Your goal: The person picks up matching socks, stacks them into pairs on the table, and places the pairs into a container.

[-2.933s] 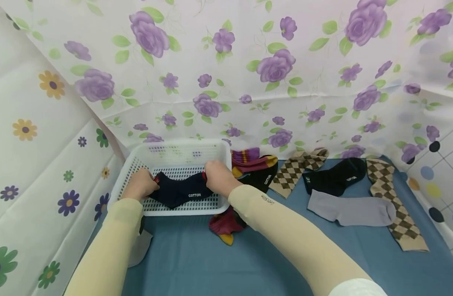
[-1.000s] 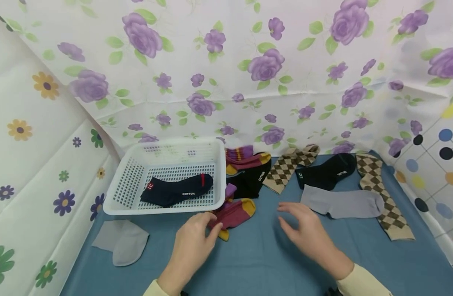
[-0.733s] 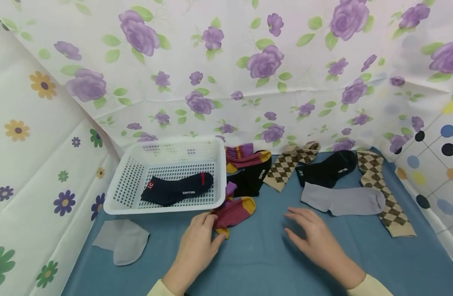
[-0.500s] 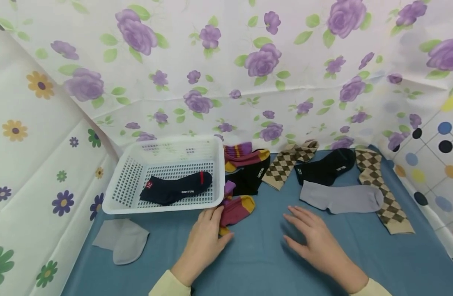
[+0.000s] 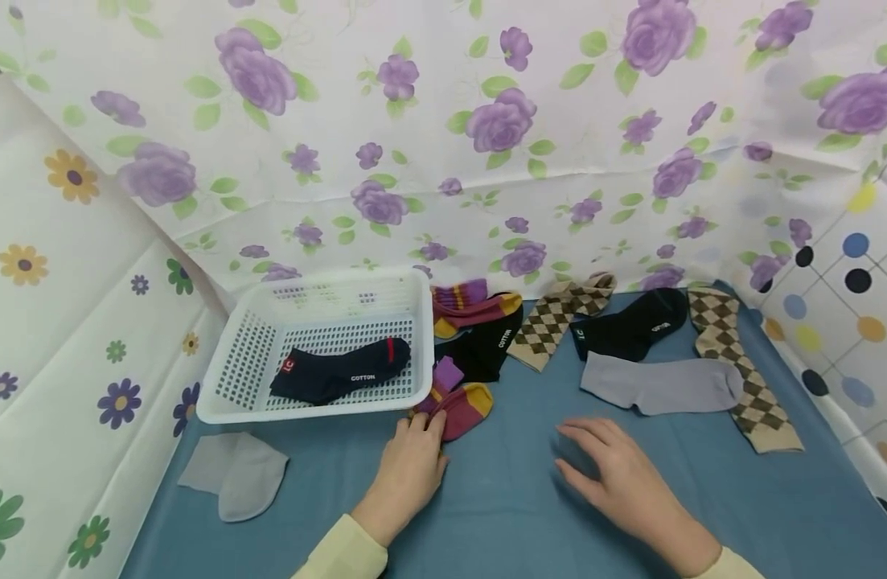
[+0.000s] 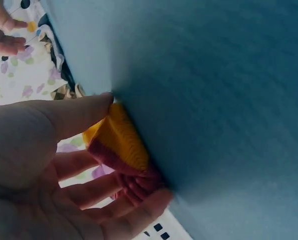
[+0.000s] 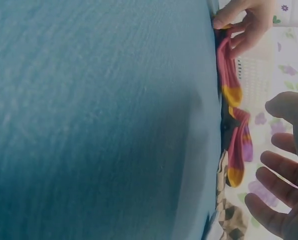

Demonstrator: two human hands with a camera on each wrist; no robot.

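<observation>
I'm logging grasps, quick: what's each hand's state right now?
Left hand: closed around the maroon-and-yellow sock.
Right hand: open, holding nothing.

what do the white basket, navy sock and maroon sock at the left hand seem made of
White basket: probably molded plastic, smooth with slight sheen; evenly perforated walls.
Navy sock: matte knit, likely mostly cotton, since it reads "COTTON".
Maroon sock: matte knit, fine ribs visible up close; fiber unclear.
</observation>
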